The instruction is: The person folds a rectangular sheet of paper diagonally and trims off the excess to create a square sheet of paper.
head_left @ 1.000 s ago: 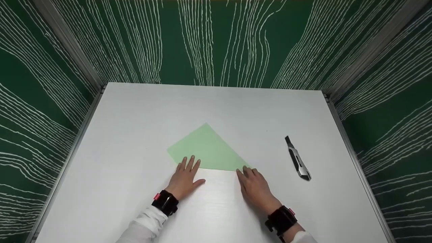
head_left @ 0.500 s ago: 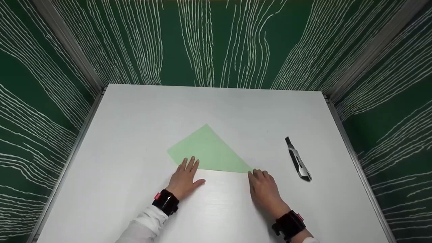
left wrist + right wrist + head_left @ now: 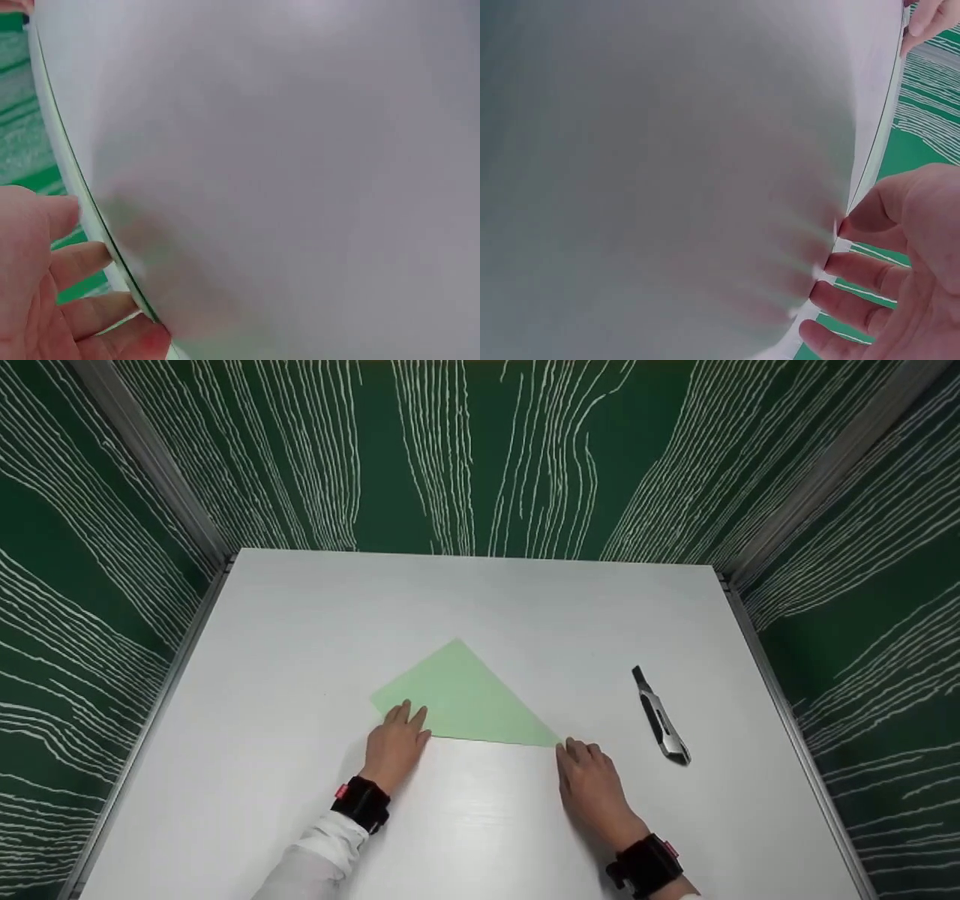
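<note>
A sheet of light green paper (image 3: 480,705), folded so it has a straight near edge, lies flat on the white table in the head view. My left hand (image 3: 395,746) rests at its lower left, fingertips spread over the paper near that edge. At the sheet's pointed right corner, the fingertips of my right hand (image 3: 592,784) press down, fingers bent. The right wrist view has the right hand (image 3: 900,262) with thumb and index tip close together at the surface. Fingers of the left hand (image 3: 60,300) touch down along a thin edge in the left wrist view.
A utility knife (image 3: 661,716) with a grey and black handle lies right of the paper, beyond the right hand. Green walls (image 3: 660,405) with white wavy lines and metal posts (image 3: 840,457) enclose the white table (image 3: 300,615) at the back and sides.
My right hand has slid right along the paper's near edge to its corner, then stayed there. The left hand has shifted slightly left and up, its thumb drawn in toward the fingers.
</note>
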`<state>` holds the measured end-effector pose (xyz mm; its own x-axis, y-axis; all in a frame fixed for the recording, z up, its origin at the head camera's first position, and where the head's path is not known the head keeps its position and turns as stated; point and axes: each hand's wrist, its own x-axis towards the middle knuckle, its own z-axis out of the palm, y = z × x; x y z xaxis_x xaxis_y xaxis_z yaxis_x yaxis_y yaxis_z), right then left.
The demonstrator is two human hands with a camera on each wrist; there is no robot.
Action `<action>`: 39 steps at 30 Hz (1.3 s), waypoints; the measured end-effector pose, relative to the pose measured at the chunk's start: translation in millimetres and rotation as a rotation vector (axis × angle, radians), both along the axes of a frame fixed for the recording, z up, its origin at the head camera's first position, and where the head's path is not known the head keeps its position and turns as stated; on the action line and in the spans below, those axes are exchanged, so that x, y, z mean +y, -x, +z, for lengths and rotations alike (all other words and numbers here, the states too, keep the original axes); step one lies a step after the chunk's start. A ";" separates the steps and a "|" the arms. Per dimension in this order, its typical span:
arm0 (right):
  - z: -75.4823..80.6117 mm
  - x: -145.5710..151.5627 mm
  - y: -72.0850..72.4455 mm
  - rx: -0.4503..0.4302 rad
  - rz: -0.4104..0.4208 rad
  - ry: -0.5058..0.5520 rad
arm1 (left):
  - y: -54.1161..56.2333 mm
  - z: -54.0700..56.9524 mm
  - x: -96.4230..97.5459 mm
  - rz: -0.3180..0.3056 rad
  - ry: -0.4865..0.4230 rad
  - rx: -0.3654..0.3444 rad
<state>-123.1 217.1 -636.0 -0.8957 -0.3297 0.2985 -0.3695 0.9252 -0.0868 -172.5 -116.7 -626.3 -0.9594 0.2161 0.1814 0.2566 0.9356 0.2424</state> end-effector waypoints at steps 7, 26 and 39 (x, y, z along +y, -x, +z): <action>2.5 -0.4 3.2 -0.007 0.013 0.013 | 22.6 19.3 -26.6 0.095 -0.002 -0.230; 9.3 -3.4 12.6 -0.058 -0.002 0.053 | 52.9 30.6 -35.3 0.132 -0.257 -0.412; 14.9 -7.1 17.6 -0.064 -0.003 0.076 | 49.0 21.2 -31.1 0.156 -0.403 -0.418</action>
